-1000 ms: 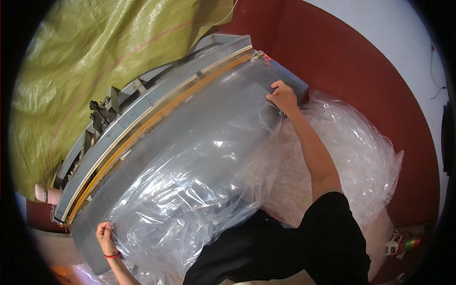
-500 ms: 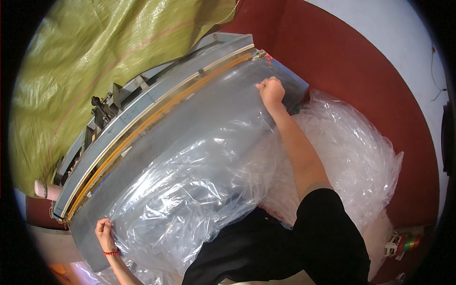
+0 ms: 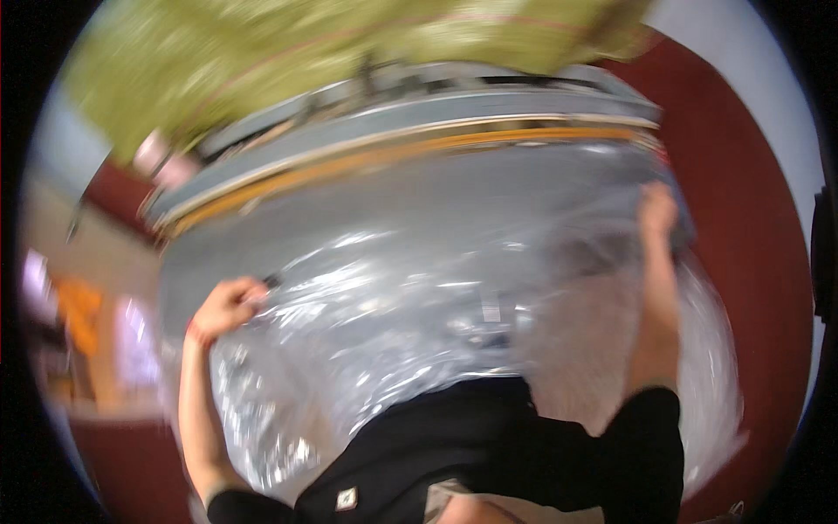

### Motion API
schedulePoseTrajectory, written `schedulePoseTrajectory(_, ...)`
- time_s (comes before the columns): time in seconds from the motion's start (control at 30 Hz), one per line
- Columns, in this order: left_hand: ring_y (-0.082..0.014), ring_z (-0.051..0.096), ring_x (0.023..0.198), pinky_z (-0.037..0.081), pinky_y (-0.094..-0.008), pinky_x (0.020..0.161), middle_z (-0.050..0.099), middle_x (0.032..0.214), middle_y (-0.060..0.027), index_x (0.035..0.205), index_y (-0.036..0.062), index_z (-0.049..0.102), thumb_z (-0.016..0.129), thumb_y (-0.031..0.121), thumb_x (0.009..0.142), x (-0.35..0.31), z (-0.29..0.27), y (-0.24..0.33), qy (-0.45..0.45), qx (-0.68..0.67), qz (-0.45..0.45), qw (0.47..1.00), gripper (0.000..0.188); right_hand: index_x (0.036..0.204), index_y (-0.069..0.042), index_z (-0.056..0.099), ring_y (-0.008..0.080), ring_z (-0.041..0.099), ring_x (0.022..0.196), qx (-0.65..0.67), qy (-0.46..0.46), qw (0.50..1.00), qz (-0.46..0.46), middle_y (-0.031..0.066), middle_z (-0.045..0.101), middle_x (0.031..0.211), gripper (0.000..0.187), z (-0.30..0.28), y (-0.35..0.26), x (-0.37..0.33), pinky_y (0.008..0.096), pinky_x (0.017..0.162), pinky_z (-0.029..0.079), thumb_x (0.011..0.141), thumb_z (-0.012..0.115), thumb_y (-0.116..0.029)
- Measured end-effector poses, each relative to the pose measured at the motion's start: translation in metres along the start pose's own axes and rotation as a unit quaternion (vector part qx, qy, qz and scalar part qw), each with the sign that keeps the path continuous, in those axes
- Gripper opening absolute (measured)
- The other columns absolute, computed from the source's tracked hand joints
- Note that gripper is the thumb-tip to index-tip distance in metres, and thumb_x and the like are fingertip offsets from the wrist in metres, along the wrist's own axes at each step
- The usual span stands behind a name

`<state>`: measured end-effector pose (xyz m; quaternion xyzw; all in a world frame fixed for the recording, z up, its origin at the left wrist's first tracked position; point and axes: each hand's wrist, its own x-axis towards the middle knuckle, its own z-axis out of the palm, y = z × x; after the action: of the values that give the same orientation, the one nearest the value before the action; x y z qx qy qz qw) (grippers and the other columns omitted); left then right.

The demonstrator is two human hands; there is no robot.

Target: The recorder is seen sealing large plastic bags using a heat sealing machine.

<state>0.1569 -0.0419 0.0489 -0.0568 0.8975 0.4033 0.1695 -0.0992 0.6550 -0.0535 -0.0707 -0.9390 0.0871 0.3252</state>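
Note:
A wide sheet of clear plastic film [image 3: 375, 306] spreads over a grey metal work surface [image 3: 196, 262] and hangs toward my body. My left hand [image 3: 231, 306], with a red bracelet at the wrist, is closed on the film's left part, above the surface. Over at the far right, my right hand [image 3: 659, 210] is closed on the film's other side near the surface's right end. Motion blurs that hand, so its separate fingers do not show. Between the hands the film is stretched, shiny and wrinkled.
Along the far edge runs an orange strip [image 3: 436, 142] beside a grey machine frame [image 3: 375, 118]. A yellow-green woven sheet [image 3: 288, 65] covers what lies behind. A pink cylinder [image 3: 164, 160] stands at the far left. More bunched film [image 3: 711, 384] hangs on the right, over a dark red floor [image 3: 742, 218].
The view has turned, so the machine now lies nearly level across it. Against the machine, my left hand has moved away from the left end. Both hands remain closed on the film.

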Motion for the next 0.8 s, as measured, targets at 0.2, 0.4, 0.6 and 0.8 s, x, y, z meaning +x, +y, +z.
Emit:
schedulePoseTrajectory(0.2,-0.0043,0.048,0.054,0.039,-0.0195,0.044,0.058,0.066,0.0024,0.078,0.0076,0.059,0.055,0.012,0.075,-0.096,-0.099,-0.083,0.042,0.012,-0.193,0.980,0.007,0.087,-0.004,0.050,0.0356,0.055,0.078,-0.044,-0.021,0.995,0.084,0.0184,0.058,0.084,0.016,0.024,0.072,0.023,0.0417,0.065,0.041,0.084,0.047,-0.019)
schedulePoseTrajectory(0.4,-0.0137,0.055,0.060,0.043,-0.0248,0.059,0.059,0.070,-0.0048,0.078,0.0021,0.056,0.057,0.000,0.069,-0.147,-0.180,-0.068,0.413,0.124,-0.158,0.888,0.009,0.087,-0.004,0.048,0.0384,0.053,0.080,-0.061,-0.004,0.997,0.044,0.0184,0.057,0.086,0.017,0.041,0.099,0.028,0.0435,0.064,0.041,0.085,0.045,-0.020)
schedulePoseTrajectory(0.6,-0.0298,0.037,0.115,0.032,-0.0389,0.093,0.043,0.122,-0.0141,0.110,0.0043,0.050,0.058,0.016,0.076,-0.057,-0.040,-0.077,0.367,0.389,0.111,0.838,0.036,0.097,-0.004,0.051,0.0357,0.055,0.084,-0.081,-0.020,0.995,0.060,0.0161,0.058,0.093,0.022,0.040,0.102,0.027,0.0412,0.067,0.042,0.085,0.046,-0.023)
schedulePoseTrajectory(0.8,-0.0321,0.028,0.123,0.030,-0.0395,0.096,0.034,0.131,-0.0149,0.116,0.0048,0.047,0.055,0.025,0.078,-0.043,-0.021,-0.130,0.304,0.338,-0.022,0.891,0.044,0.101,-0.007,0.057,0.0320,0.057,0.087,-0.090,-0.050,0.993,0.062,0.0143,0.059,0.097,0.026,0.042,0.114,0.030,0.0373,0.071,0.043,0.084,0.048,-0.024)
